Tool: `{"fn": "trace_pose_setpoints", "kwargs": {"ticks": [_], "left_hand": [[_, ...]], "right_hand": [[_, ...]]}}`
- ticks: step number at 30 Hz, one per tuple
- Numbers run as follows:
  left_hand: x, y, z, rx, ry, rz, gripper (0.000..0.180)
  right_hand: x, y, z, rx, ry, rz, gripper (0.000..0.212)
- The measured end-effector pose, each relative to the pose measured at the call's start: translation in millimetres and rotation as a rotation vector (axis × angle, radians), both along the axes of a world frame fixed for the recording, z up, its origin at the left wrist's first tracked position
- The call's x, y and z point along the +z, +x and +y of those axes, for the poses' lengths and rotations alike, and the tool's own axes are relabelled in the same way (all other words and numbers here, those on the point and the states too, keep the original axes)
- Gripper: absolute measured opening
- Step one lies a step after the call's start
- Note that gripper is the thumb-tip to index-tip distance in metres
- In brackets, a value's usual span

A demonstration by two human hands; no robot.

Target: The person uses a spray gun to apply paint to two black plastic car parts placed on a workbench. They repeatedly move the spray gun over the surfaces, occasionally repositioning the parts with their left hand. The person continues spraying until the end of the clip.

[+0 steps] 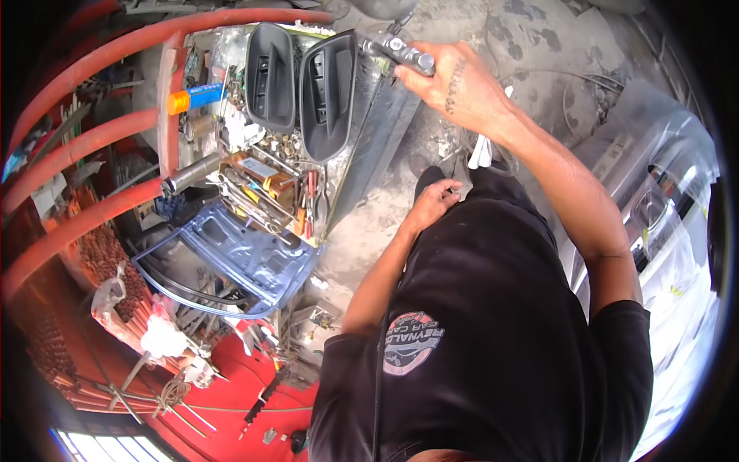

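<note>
My right hand [462, 86] is closed around a metal spray gun [404, 55] with round knobs at its rear. Its front points left, toward two black plastic car door trim pieces [327, 96] lying side by side on the workbench. The nearer one sits just below the gun's front. Each piece has a deep recess with slots. My left hand [439, 204] rests low against my dark clothing, fingers loosely bent and apart, with nothing visible in it.
Hand tools and a wooden box [262, 175] crowd the bench, beside a blue and orange tube [198, 98]. A blue car door [239, 258] leans nearer me. Red metal rails [92, 61] curve along the left. Plastic sheeting [654, 208] covers something at right.
</note>
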State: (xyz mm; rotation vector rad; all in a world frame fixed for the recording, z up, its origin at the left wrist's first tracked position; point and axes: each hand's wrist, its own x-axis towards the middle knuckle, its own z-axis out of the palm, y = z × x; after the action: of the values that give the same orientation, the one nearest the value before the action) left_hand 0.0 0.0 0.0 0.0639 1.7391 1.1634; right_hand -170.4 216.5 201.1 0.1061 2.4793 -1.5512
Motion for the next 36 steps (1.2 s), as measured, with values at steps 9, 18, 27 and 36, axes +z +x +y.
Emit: {"fn": "trace_pose_setpoints", "kwargs": {"ticks": [9,18,27,36], "left_hand": [[-11,-2,12,0.014,0.064,0.032,0.034],[-13,-5,16,0.036,0.075,0.115,0.033],[-7,-4,25,0.06,0.067,0.134,0.032],[10,-11,27,0.083,0.034,0.064,0.033]], "right_hand": [[8,14,4,0.198,-0.018,-0.09,0.04],[6,32,8,0.31,0.064,-0.139,0.052],[23,18,-1,0.453,-0.022,-0.256,0.037],[22,-3,-13,0.405,0.134,-0.03,0.047]]}}
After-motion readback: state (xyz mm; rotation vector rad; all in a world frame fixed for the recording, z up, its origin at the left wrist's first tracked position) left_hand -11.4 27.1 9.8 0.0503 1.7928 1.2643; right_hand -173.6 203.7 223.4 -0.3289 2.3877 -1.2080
